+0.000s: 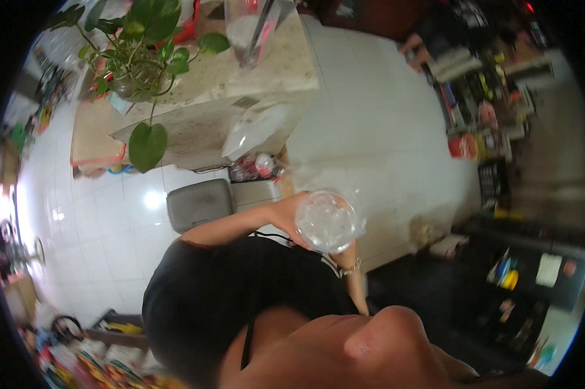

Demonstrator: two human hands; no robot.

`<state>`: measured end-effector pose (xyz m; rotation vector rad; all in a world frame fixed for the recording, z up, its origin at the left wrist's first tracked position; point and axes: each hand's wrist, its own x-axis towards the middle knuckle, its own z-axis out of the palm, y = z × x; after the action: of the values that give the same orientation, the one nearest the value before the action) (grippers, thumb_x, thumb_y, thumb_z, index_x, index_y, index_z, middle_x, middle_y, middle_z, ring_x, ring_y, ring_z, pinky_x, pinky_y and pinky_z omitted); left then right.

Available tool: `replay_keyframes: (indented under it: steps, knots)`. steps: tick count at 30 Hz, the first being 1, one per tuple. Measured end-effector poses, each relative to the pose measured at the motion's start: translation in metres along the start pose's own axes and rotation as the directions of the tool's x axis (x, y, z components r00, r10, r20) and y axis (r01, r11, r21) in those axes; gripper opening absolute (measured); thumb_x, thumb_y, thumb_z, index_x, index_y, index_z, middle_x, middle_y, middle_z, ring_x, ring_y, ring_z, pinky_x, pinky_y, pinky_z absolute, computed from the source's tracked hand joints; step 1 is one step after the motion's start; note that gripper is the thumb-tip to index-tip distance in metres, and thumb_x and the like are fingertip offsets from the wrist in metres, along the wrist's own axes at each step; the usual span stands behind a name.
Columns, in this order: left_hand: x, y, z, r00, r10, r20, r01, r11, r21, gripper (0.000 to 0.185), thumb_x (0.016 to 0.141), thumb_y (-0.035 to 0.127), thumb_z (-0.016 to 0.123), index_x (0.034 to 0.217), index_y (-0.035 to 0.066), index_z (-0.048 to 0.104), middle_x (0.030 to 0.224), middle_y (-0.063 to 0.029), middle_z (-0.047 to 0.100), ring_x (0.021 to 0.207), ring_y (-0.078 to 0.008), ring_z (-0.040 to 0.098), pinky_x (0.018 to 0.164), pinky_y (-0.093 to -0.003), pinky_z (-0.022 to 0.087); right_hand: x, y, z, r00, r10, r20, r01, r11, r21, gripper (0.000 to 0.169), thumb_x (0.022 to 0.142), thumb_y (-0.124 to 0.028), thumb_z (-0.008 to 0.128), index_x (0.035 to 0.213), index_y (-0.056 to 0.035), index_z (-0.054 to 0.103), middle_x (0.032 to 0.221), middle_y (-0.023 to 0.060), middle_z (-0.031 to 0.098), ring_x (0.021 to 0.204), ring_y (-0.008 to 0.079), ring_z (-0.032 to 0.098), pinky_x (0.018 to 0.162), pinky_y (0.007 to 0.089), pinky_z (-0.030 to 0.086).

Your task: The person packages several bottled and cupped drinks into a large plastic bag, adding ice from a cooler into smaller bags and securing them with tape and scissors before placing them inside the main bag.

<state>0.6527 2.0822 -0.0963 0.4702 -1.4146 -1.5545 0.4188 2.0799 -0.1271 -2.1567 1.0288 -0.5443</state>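
Observation:
A clear round plastic container [326,222] with a ridged rim is held up in front of my chest. Its open end or lid faces me, and I cannot tell whether it is one piece or a stack. Thin clear film shows around its right side. My left hand [288,214] grips the container's left side. From the other side my right hand [344,247], with a bracelet [351,267] at the wrist, also holds it; most of its fingers are hidden behind the plastic.
Ahead stands a stone-topped counter [273,80] with a leafy plant [146,63] in a glass vessel. A grey seat [200,204] stands before it. Crowded shelves [491,112] line the right, near what looks like another person's limb [415,53]. A dark cabinet [418,277] stands lower right.

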Motion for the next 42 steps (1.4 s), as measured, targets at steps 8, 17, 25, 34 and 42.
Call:
replay_keyframes:
  steps: [8,17,25,34,42]
  knots:
    - [0.208,0.037,0.012,0.950,0.310,-0.041,-0.291,0.924,0.250,0.083,0.047,0.026,0.083,0.118,0.006,0.046,0.121,-0.0091,0.042,0.113,-0.0244,0.041,0.096,-0.0353,0.032,0.067,0.096,-0.193,0.898,0.188,-0.398,-0.012,0.914,0.406,0.036,0.079,-0.012,0.062,0.108,0.0068,0.053,0.109,0.0146,0.056,0.098,0.0228,0.054,0.086,0.0353,0.042]
    - [0.267,0.041,-0.193,0.254,0.602,-0.757,0.314,0.689,0.654,0.085,0.045,0.023,0.083,0.118,0.005,0.043,0.107,-0.0116,0.046,0.105,-0.0288,0.043,0.091,-0.0381,0.035,0.256,0.130,-0.282,0.876,0.197,-0.440,-0.052,0.946,0.321,0.029,0.087,-0.013,0.052,0.104,0.0105,0.055,0.102,0.0130,0.059,0.091,0.0161,0.054,0.082,0.0298,0.043]
    - [0.266,0.059,-0.424,-0.430,0.819,-0.381,0.644,0.574,0.506,0.075,0.046,0.020,0.082,0.111,0.003,0.048,0.102,-0.0128,0.049,0.098,-0.0322,0.044,0.084,-0.0410,0.036,0.501,0.156,-0.305,0.958,0.274,-0.088,-0.232,0.916,0.327,0.021,0.085,-0.009,0.053,0.098,0.0062,0.058,0.090,0.0089,0.061,0.082,0.0154,0.055,0.073,0.0295,0.043]
    - [0.208,0.023,-0.552,-0.679,0.706,-0.203,0.680,0.708,0.188,0.092,0.046,0.023,0.083,0.123,0.002,0.038,0.111,-0.0164,0.045,0.106,-0.0327,0.041,0.092,-0.0404,0.033,0.777,0.090,-0.225,0.838,-0.492,0.236,0.249,0.729,0.638,0.027,0.087,-0.013,0.049,0.107,0.0048,0.055,0.108,0.0123,0.058,0.099,0.0218,0.053,0.088,0.0327,0.040]
    - [0.360,0.063,-0.465,-0.507,0.746,-0.431,0.536,0.665,0.521,0.095,0.060,0.035,0.078,0.133,0.001,0.027,0.128,-0.0169,0.036,0.120,-0.0255,0.034,0.100,-0.0371,0.027,0.970,0.054,-0.074,0.046,-0.944,0.328,0.590,0.291,0.754,0.021,0.085,-0.006,0.052,0.104,0.0042,0.056,0.103,0.0096,0.059,0.093,0.0180,0.054,0.082,0.0323,0.042]
